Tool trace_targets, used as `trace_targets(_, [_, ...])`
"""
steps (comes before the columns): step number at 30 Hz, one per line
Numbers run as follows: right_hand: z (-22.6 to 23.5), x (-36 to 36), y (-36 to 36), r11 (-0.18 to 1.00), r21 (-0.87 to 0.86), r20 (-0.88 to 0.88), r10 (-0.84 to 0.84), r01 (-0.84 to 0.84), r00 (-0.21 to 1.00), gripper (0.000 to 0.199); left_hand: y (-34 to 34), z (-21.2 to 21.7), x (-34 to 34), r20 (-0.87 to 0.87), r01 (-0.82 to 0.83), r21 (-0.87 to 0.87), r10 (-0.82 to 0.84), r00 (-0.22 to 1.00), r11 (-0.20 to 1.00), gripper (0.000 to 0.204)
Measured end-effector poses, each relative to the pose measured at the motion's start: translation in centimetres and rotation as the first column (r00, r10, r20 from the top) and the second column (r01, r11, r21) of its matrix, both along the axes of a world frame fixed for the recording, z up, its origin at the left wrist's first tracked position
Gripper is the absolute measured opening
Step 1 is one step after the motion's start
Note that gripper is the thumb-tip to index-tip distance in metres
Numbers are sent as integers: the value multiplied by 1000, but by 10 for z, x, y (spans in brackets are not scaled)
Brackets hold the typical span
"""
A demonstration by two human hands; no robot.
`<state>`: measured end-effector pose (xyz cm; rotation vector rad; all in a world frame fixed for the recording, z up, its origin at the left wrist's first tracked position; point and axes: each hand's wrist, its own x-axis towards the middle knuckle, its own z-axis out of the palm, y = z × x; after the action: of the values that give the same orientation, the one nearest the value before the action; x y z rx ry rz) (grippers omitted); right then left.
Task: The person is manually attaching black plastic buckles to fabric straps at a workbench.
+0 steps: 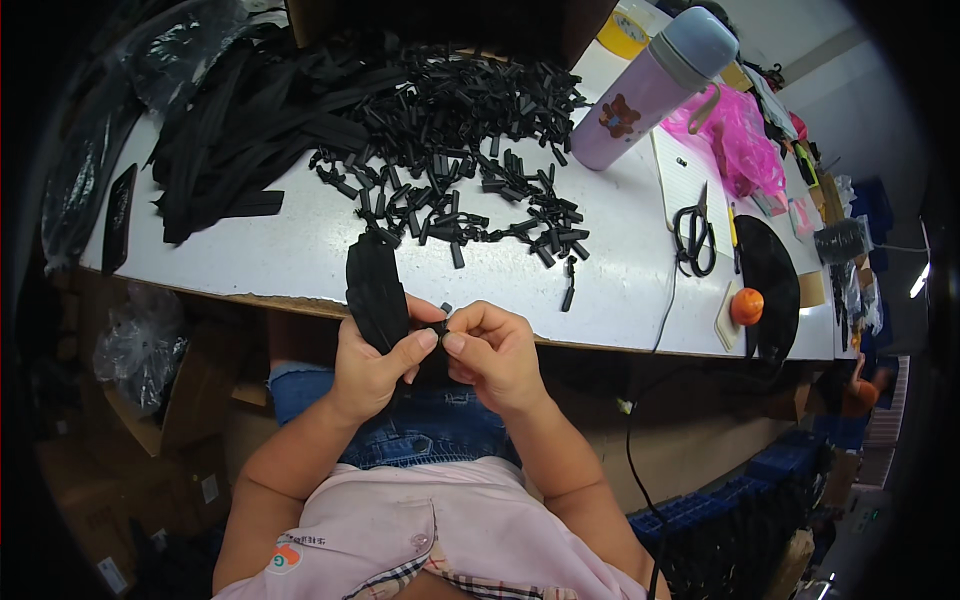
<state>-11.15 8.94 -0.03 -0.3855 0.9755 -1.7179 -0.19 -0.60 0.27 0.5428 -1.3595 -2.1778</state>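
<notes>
Along the near edge of the white table (300,240), head view: the left hand (372,368) is closed around a folded black strap (374,290), its thumb tip at a small black piece (442,326). The right hand (497,358) pinches that piece between thumb and forefinger, with hardly any gap; the fingertips hide how it meets the strap. Both items are held above the lap.

Risk, as judged: the piece could slip and fall, being small and held off the table. A stray black pull (568,298) lies near the edge and could be knocked off by the right forearm. Cords in the pile of black pulls (430,190) look tangled and could drag several along.

Containers: the lilac bottle (640,100) is capped, contents unseen. What the pink bag (735,140) holds cannot be told. The blue crates (700,510) stand beside dark material, contents unclear.
</notes>
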Motion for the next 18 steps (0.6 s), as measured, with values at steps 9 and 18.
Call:
trace_targets(9, [1, 3, 0, 999, 15, -54, -31, 32, 998, 6, 1, 2, -2, -33, -13, -176, 7, 999, 984, 13])
trace_targets(18, [-13, 19, -5, 918, -229, -719, -385, 325, 579, 6, 11, 5, -5, 34, -89, -119, 94, 995, 989, 13])
